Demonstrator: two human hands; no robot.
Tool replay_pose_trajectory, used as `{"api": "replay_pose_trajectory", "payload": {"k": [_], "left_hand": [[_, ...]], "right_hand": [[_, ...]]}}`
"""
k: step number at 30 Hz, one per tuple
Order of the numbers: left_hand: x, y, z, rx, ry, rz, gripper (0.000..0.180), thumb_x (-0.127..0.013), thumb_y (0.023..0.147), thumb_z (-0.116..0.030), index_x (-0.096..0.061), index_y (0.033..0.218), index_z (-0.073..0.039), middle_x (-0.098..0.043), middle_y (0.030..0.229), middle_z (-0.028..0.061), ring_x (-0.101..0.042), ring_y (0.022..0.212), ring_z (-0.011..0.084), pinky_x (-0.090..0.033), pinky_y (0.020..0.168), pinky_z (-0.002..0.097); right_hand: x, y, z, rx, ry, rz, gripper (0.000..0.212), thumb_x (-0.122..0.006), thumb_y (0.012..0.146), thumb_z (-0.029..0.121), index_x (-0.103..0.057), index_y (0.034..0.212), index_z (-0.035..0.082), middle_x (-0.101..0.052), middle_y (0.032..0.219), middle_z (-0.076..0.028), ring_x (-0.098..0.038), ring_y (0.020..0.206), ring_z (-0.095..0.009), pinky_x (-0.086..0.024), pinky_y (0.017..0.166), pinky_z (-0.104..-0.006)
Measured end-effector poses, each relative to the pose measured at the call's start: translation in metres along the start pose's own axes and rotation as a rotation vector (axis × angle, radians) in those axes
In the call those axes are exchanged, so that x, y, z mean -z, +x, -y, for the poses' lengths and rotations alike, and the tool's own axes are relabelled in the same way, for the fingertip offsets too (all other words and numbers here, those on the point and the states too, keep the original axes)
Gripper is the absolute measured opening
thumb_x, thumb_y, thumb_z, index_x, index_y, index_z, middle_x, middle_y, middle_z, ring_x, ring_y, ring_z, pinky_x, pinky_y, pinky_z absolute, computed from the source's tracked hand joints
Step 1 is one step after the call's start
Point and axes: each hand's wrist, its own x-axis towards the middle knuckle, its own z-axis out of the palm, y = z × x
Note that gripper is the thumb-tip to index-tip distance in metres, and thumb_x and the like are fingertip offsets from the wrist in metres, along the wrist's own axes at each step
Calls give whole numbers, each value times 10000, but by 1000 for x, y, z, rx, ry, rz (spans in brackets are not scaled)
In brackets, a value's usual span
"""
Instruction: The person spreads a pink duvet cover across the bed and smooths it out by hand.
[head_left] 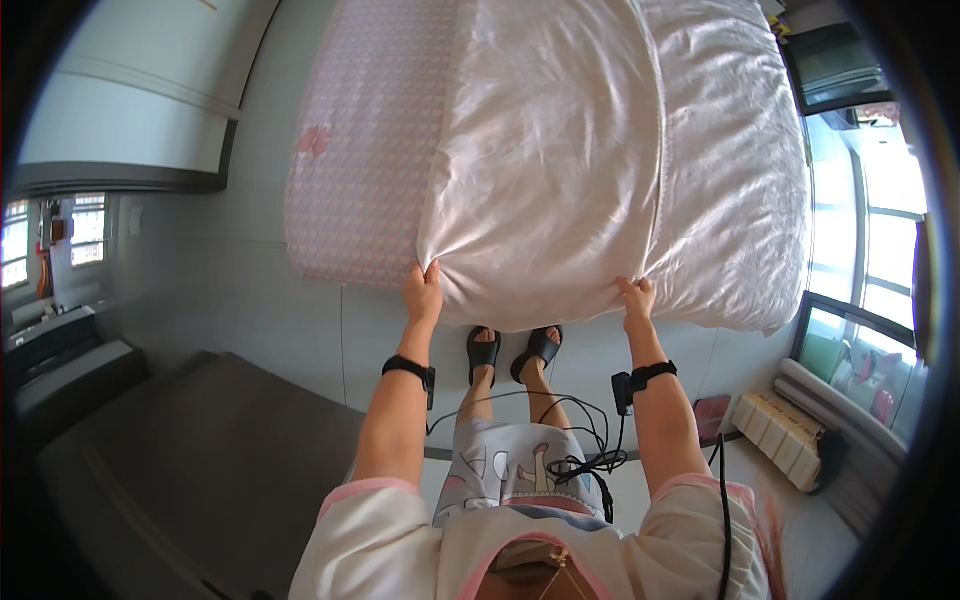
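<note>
A shiny pale pink duvet [545, 150] lies over the bed, its left part folded back onto itself. My left hand [423, 290] is closed on the near left corner of the folded part and draws creases from it. On the right, my right hand [637, 298] pinches the near edge, where a long seam [660, 150] runs away from me. Between the hands the near edge sags slightly. Left of the duvet shows a pink patterned bed sheet [365, 180].
Black wristbands with cables [585, 460] cross my lap. Behind to the left is a large dark brown surface [220, 470]. A white cabinet [150, 90] stands far left. Windows [870, 210] and a beige ribbed radiator-like object [775, 440] are at right.
</note>
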Motion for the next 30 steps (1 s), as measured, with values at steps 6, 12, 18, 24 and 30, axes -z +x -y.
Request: {"api": "replay_pose_trajectory", "payload": {"k": [6,12,18,24,30], "left_hand": [[17,-40,62,287,-325,-120,338,-393,808,-267,-460,656,27,-446,530,77,-396,487,145,-333,478,296],[30,-42,56,362,-418,406,332,-533,694,-315,-514,771,8,-525,671,106,-487,593,203,-383,551,291],[31,-63,70,228,58,747,424,-596,576,-254,-526,912,-4,-551,850,150,-539,755,244,-405,626,284],[70,-87,74,621,-350,707,379,-510,671,-201,-487,984,11,-541,858,102,-510,790,167,-388,674,272],[78,-124,120,219,309,460,174,-488,712,-152,-486,772,11,-520,621,97,-509,547,198,-398,499,322]], "right_hand": [[-16,-50,16,73,395,237,215,-518,688,72,-441,885,33,-456,725,3,-408,627,-71,-334,536,-216],[-14,-65,8,-194,-2,495,340,-571,656,81,-449,967,19,-504,882,-41,-459,775,-130,-353,670,-259],[-6,-71,-24,-268,-287,619,429,-636,586,125,-477,972,25,-523,878,-63,-462,793,-137,-344,704,-270],[2,-84,-37,-240,-313,696,422,-627,581,133,-500,962,2,-544,864,-73,-500,801,-194,-373,710,-290],[26,-79,-59,-107,-770,513,439,-613,559,217,-502,930,9,-552,813,-116,-528,759,-228,-414,632,-304]]}}
